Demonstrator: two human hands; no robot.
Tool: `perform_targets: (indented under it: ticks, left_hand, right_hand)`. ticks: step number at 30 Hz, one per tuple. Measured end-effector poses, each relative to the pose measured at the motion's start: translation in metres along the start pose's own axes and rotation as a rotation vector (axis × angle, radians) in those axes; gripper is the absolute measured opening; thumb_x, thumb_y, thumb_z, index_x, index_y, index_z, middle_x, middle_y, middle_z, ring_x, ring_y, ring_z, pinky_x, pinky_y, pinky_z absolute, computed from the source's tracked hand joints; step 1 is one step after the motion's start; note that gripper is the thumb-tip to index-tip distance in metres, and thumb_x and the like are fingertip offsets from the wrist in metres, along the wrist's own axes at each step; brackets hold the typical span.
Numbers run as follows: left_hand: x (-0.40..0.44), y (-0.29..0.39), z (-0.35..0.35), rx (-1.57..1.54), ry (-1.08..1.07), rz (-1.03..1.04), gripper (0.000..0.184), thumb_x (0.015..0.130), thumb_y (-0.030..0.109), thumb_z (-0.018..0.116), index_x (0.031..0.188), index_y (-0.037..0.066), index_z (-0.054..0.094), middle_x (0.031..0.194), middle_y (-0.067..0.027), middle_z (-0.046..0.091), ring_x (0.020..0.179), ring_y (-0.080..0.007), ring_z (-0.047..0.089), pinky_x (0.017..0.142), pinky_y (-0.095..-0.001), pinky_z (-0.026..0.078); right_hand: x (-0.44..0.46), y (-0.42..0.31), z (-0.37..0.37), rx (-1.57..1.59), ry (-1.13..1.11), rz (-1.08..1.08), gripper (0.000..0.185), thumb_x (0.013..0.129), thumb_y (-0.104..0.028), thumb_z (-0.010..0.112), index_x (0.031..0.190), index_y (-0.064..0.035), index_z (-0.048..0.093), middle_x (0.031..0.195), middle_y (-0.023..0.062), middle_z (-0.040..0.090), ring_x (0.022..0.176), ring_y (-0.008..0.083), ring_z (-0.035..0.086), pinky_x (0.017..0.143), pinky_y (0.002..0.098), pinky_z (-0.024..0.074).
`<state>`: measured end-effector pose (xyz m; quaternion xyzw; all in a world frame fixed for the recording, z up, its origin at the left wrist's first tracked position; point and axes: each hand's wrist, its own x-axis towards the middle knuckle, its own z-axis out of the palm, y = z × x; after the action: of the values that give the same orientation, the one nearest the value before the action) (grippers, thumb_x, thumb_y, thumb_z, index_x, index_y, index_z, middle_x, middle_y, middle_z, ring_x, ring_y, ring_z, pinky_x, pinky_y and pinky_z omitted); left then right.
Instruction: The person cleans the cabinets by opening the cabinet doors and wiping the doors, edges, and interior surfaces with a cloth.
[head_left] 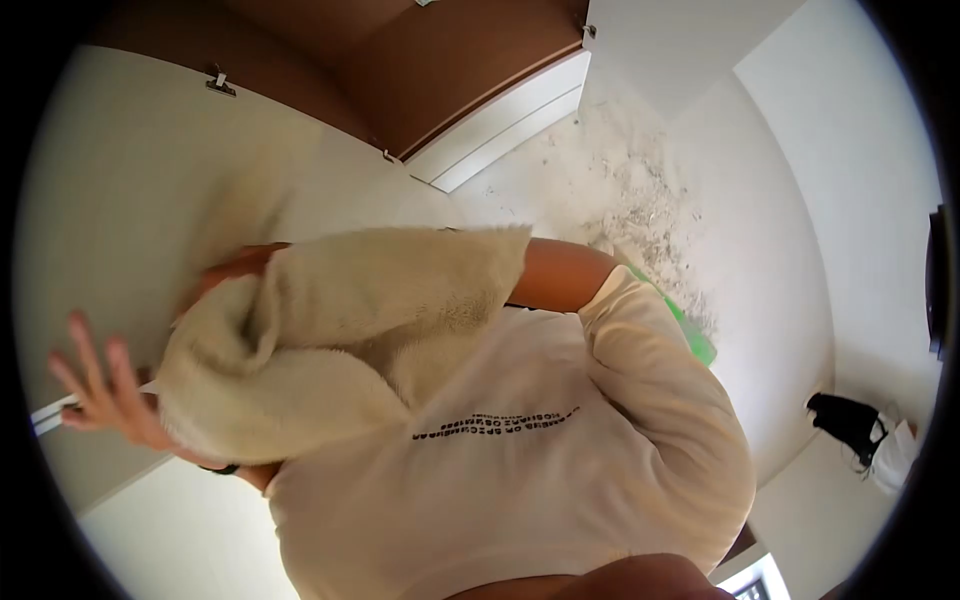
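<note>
A beige fluffy cloth (350, 330) hangs in folds across my forearms, in front of my chest. My left hand (110, 395) stretches out at the left, fingers spread and holding nothing, with the cloth's lower fold beside its wrist. My right arm reaches across to the left, passing behind the cloth. Beyond the cloth's upper left edge, my right hand (235, 268) is smeared by motion and partly hidden. A blurred beige patch lies just above it, against the white cabinet door (130, 160); what the fingers do there cannot be made out.
An open cabinet with a brown inside (420, 80) stands ahead, with hinges along its edge. Grey debris (650, 205) is scattered over the pale floor at the upper right. A green flat object (695, 335) shows past my right sleeve. A black item (845, 422) lies far right.
</note>
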<state>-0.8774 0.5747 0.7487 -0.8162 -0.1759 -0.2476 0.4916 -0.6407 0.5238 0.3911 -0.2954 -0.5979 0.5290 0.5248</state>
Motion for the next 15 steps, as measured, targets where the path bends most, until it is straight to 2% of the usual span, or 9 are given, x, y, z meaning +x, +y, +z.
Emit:
perform_targets:
  ticks: [3,5,7,9,11,12,13,14,15]
  left_hand:
    - [0.008,0.1,-0.021,-0.262,-0.176,-0.091,0.051,0.087,0.05,0.064,0.118,0.01,0.07,0.13,-0.0102,0.065,0.138,-0.0359,0.046,0.118,-0.0621,0.007]
    - [0.014,0.16,-0.023,-0.45,-0.379,-0.163,0.043,0.084,0.039,0.072,0.115,0.009,0.07,0.123,-0.0123,0.067,0.132,-0.0344,0.052,0.117,-0.0613,0.016]
    - [-0.012,0.217,0.0,-0.891,-0.534,-0.43,0.037,0.085,0.037,0.07,0.109,0.009,0.071,0.123,-0.0153,0.067,0.127,-0.0319,0.056,0.117,-0.0563,0.023]
    - [0.007,0.274,0.007,-1.165,-0.761,-1.026,0.036,0.085,0.031,0.07,0.112,0.006,0.067,0.128,-0.0175,0.062,0.12,-0.0336,0.059,0.112,-0.0474,0.035]
    - [-0.048,0.322,0.058,-1.07,-0.658,-0.819,0.037,0.088,0.024,0.07,0.117,0.003,0.064,0.126,-0.0161,0.063,0.113,-0.0287,0.062,0.103,-0.0386,0.044]
    - [-0.053,0.347,0.069,-1.455,-0.638,-1.173,0.037,0.091,0.023,0.068,0.121,0.002,0.062,0.125,-0.0139,0.064,0.113,-0.0248,0.061,0.102,-0.037,0.045]
    - [-0.058,0.372,0.081,-1.763,-0.501,-1.597,0.037,0.094,0.023,0.065,0.124,0.001,0.06,0.124,-0.0117,0.065,0.114,-0.0209,0.06,0.101,-0.0353,0.046]
    - [-0.052,0.389,0.093,-1.897,-0.417,-1.825,0.038,0.094,0.023,0.065,0.124,0.001,0.06,0.124,-0.0117,0.065,0.114,-0.021,0.06,0.1,-0.0353,0.046]
    - [-0.045,0.4,0.098,-1.925,-0.438,-1.853,0.038,0.094,0.022,0.065,0.124,0.001,0.06,0.124,-0.0117,0.065,0.113,-0.021,0.06,0.1,-0.0353,0.046]
  right_hand:
    - [-0.034,0.006,-0.034,-0.018,-0.149,0.038,0.037,0.097,-0.019,0.062,0.13,-0.0045,0.057,0.12,0.0066,0.065,0.109,0.0158,0.06,0.094,0.0298,0.0483]
    - [-0.068,0.007,-0.066,-0.022,-0.232,0.072,0.036,0.096,-0.018,0.062,0.13,-0.0046,0.058,0.12,0.0065,0.065,0.109,0.0157,0.06,0.094,0.0297,0.0483]
    - [-0.106,0.011,-0.101,-0.022,-0.29,0.118,0.036,0.096,-0.018,0.063,0.13,-0.0048,0.058,0.12,0.0063,0.065,0.109,0.0157,0.06,0.093,0.0296,0.0483]
    - [-0.14,0.012,-0.136,-0.017,-0.32,0.156,0.036,0.096,-0.018,0.063,0.13,-0.0049,0.058,0.119,0.0062,0.065,0.109,0.0156,0.06,0.093,0.0295,0.0483]
    - [-0.17,0.008,-0.172,-0.006,-0.326,0.174,0.036,0.096,-0.017,0.063,0.129,-0.005,0.058,0.119,0.0061,0.066,0.109,0.0156,0.06,0.093,0.0294,0.0483]
    - [-0.184,0.006,-0.187,0.002,-0.319,0.176,0.036,0.096,-0.017,0.064,0.129,-0.0051,0.059,0.119,0.006,0.066,0.109,0.0155,0.06,0.093,0.0294,0.0483]
    - [-0.196,0.002,-0.203,0.018,-0.301,0.172,0.036,0.096,-0.017,0.064,0.129,-0.0052,0.059,0.119,0.006,0.066,0.109,0.0155,0.06,0.093,0.0294,0.0483]
    - [-0.207,-0.004,-0.218,0.027,-0.27,0.159,0.036,0.096,-0.017,0.064,0.129,-0.0052,0.059,0.118,0.0059,0.066,0.108,0.0155,0.06,0.093,0.0293,0.0483]
    - [-0.217,-0.012,-0.234,0.017,-0.201,0.131,0.036,0.095,-0.017,0.064,0.129,-0.0053,0.059,0.118,0.0058,0.066,0.108,0.0154,0.06,0.093,0.0293,0.0482]
